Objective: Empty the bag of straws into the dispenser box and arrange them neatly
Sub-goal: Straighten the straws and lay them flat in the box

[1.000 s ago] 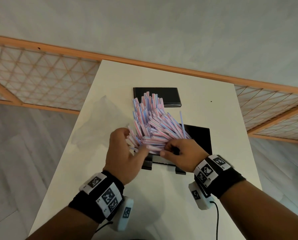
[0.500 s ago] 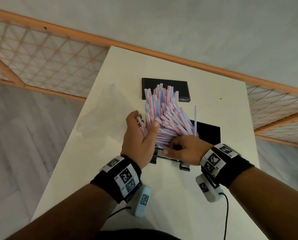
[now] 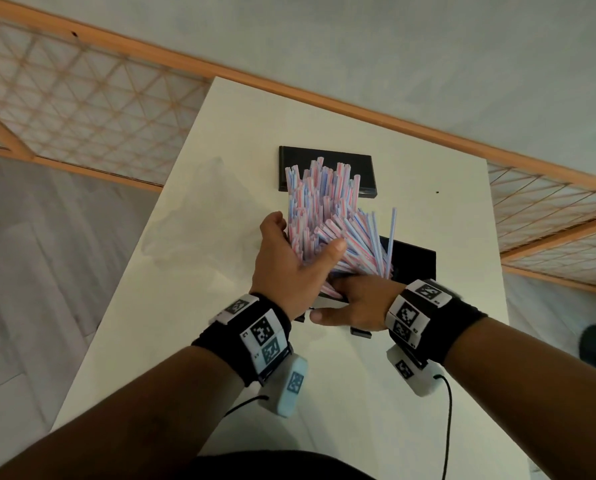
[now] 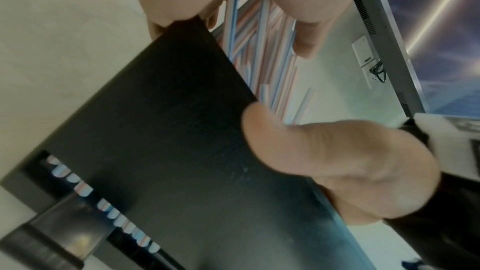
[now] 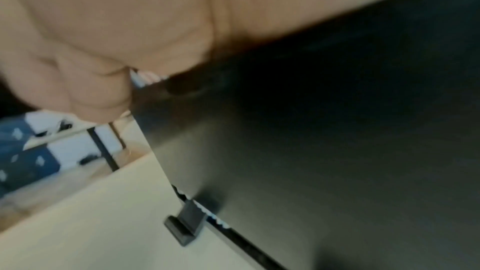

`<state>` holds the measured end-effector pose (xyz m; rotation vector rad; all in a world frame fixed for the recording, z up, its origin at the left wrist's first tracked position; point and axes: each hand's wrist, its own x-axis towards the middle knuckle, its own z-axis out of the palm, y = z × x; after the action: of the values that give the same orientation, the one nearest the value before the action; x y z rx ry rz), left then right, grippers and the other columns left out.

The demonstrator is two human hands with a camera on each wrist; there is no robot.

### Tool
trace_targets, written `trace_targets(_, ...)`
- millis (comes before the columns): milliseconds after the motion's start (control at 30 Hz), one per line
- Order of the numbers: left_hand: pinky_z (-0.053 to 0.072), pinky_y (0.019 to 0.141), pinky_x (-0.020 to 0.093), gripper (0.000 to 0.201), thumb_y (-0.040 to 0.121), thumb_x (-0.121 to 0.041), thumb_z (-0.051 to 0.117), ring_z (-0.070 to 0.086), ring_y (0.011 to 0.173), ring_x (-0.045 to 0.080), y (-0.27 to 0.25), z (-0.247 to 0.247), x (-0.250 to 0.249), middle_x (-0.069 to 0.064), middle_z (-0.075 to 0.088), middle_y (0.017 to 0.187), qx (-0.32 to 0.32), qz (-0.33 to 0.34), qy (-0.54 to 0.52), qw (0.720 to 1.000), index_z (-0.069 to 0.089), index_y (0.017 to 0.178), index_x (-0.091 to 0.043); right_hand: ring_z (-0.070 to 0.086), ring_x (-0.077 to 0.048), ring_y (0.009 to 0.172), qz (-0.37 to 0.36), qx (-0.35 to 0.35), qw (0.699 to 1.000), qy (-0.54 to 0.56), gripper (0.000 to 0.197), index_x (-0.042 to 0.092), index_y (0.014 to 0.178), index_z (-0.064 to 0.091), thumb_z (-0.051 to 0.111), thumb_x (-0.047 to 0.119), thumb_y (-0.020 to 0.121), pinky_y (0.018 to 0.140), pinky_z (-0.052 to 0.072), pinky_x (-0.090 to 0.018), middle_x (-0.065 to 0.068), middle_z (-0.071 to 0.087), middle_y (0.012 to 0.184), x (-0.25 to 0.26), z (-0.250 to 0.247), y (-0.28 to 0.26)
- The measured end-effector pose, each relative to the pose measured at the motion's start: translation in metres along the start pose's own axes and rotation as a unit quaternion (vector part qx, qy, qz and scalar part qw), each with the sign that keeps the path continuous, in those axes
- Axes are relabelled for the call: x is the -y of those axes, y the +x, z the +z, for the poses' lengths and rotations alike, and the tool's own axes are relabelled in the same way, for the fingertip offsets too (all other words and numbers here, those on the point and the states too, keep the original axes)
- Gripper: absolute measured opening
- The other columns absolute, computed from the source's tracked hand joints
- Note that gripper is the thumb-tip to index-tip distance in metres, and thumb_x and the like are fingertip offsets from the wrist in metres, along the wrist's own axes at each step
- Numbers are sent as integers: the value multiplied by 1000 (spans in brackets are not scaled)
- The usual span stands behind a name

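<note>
Observed on the white surface (image 3: 171, 341): 1 black dispenser box (image 3: 416, 268) standing near the middle, its upper opening crammed with a loose, uneven mass of pink, blue and white striped straws (image 3: 327, 216) that fan upward and to the far side, well above the rim. 1 straw (image 3: 391, 233) stands apart at the right of the mass, nearly upright. The left hand (image 3: 286, 268) is at the left flank of the bundle, palm against the straws, with the fingers (image 3: 272, 220) reaching round the far-left side and the thumb pressed on the near face; the curl is partial and cups the bundle. The right hand (image 3: 355, 306) is at the near top edge of the box, thumb extended left along the box front; the left wrist view shows this thumb lying flat on the black front panel (image 4: 182, 141). Its other fingers are hidden behind the straws, so their grip cannot be determined. Straw ends (image 4: 114, 210) are visible through the slot low on the front panel. A flat black lid (image 3: 327, 168) lies on the far part of the surface, behind the straws. A clear plastic bag (image 3: 199, 223) lies flat to the left of the box, apart from it.
</note>
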<state>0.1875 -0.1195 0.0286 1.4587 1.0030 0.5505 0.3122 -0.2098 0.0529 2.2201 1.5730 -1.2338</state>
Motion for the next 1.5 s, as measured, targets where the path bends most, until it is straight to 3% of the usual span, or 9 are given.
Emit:
trace_targets(233,58,89,24,105,62,-60,86,67,107,5,-6,1,1,-9,63,126,2,-6,12,1000,34,141,-15,39,-15,134,-30,-28,999,15,59,23,145,44,51,53,95,97,14,-6,7,53,131,11,-5,-3)
trace_targets(600,54,101,48,148,28,-98,70,57,128,22,2,7,14,0,52,142,13,-27,127,992,24,145,-20,42,3,129,-123,-113,981,99,46,27,136,55,60,42,93,108,28,-7,21,51,135,3,9,0)
trace_targets(733,54,101,48,149,27,-96,72,58,128,22,6,3,20,0,53,141,33,-24,105,994,20,144,-21,41,7,127,-113,-124,982,82,46,35,136,54,58,47,93,112,31,-18,25,50,136,4,5,-2)
trace_targets(967,53,102,42,133,43,-65,92,61,123,18,5,-4,21,1,57,137,41,6,96,994,24,145,-14,32,-13,142,43,90,995,-5,85,35,150,33,61,71,78,114,23,-29,12,38,153,-3,-33,-18)
trace_targets(1067,52,94,21,114,53,-37,99,62,113,7,2,-2,21,-2,59,130,33,19,82,996,32,141,-9,26,-3,138,45,115,992,28,70,28,152,29,54,56,93,107,14,-12,18,30,149,3,-35,-14)
trace_targets(1200,56,97,42,118,53,-71,83,62,120,16,3,2,24,0,57,133,30,19,86,996,30,140,-11,24,13,124,33,104,980,165,54,25,151,30,52,28,101,81,14,15,24,31,132,11,-25,-10)
trace_targets(1300,53,99,50,134,49,-95,65,57,129,24,5,0,30,5,52,142,36,23,120,992,23,146,-12,17,6,135,57,106,985,121,61,27,154,22,48,42,100,90,-2,4,25,23,142,9,-22,-12)
trace_targets(1367,54,99,50,137,45,-95,68,58,129,24,6,0,30,4,53,142,54,20,141,988,23,146,-14,8,1,144,47,112,989,82,65,34,154,19,46,52,98,100,0,-10,23,16,155,7,-20,-13)
trace_targets(1500,57,96,46,122,47,-60,85,61,122,23,5,3,26,4,54,135,48,6,134,990,28,143,-10,14,13,128,12,82,991,103,64,34,153,23,53,45,97,99,4,-4,31,21,138,7,-21,-17)
